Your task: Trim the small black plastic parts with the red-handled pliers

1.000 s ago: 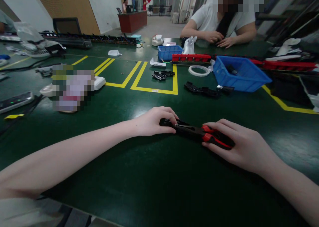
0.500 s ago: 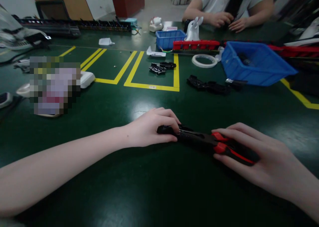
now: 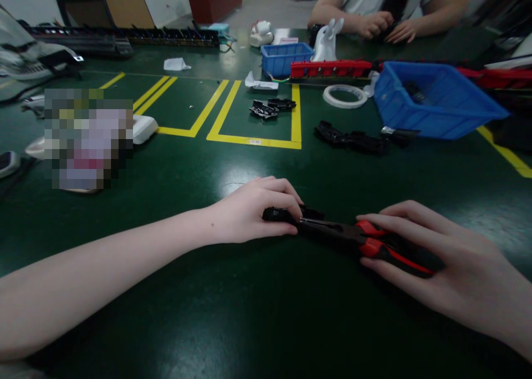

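Observation:
My left hand (image 3: 261, 210) is closed around a small black plastic part (image 3: 272, 215) low over the green table, thumb on the near side and fingers over the top. My right hand (image 3: 453, 257) grips the red and black handles of long-nose pliers (image 3: 372, 247). The pliers' dark jaws point left and reach the black part at my left fingertips. Whether the jaw tips clamp anything is hidden by the fingers and the dark colours.
Similar black parts lie inside a yellow-taped area (image 3: 264, 109) and right of it (image 3: 351, 139). Beyond are a tape roll (image 3: 344, 103), a large blue bin (image 3: 436, 116), a smaller blue basket (image 3: 282, 66) and a red strip (image 3: 332, 68). A phone-like object (image 3: 93, 146) lies left. Another person sits opposite.
My right hand and the pliers have shifted slightly right in view. The left hand keeps its hold on the black part. The background sits a little higher as the camera tilts.

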Demonstrator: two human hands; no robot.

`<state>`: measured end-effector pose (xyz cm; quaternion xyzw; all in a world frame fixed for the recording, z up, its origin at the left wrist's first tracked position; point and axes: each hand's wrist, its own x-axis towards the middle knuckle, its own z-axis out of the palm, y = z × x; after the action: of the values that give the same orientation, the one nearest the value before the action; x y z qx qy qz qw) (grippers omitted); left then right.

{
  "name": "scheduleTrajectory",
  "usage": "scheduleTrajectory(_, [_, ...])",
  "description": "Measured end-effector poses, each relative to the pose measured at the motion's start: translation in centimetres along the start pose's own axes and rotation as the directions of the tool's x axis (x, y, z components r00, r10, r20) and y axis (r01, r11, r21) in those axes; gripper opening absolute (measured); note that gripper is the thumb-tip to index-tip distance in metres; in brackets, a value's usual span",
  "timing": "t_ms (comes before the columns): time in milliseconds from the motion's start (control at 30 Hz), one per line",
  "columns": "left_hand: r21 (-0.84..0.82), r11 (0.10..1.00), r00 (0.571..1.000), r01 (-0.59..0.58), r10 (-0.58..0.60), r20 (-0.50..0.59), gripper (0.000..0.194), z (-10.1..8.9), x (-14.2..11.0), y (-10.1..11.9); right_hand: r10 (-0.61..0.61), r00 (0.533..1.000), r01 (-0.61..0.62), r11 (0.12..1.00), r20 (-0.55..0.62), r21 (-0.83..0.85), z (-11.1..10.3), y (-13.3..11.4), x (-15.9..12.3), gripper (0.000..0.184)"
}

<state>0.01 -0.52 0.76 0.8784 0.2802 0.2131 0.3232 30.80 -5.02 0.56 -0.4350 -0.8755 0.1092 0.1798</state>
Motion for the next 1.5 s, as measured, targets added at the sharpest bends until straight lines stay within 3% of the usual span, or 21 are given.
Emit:
scheduleTrajectory(400, [-0.016,1.000,1.000,-0.016,0.016,-0.001,0.012,-0.01,0.00,0.00,-0.030,0.999,0.030,1.000,-0.019,-0.001,0.01,0.19,0.08,0.038])
scheduleTrajectory(1000, [0.022,0.999,0.999,-0.035,0.035,0.006,0.016,-0.03,-0.08,0.00,-0.144,0.989,0.138,0.979,-0.026,-0.151,-0.63,0.58,-0.04,0.043])
scheduleTrajectory(1500, [0.000,1.000,0.999,-0.030,0.030,-0.024,0.014,0.12,-0.10,-0.09,-0.155,0.988,0.147,0.961,-0.018,-0.235,-0.49,-0.14,0.08,0.043])
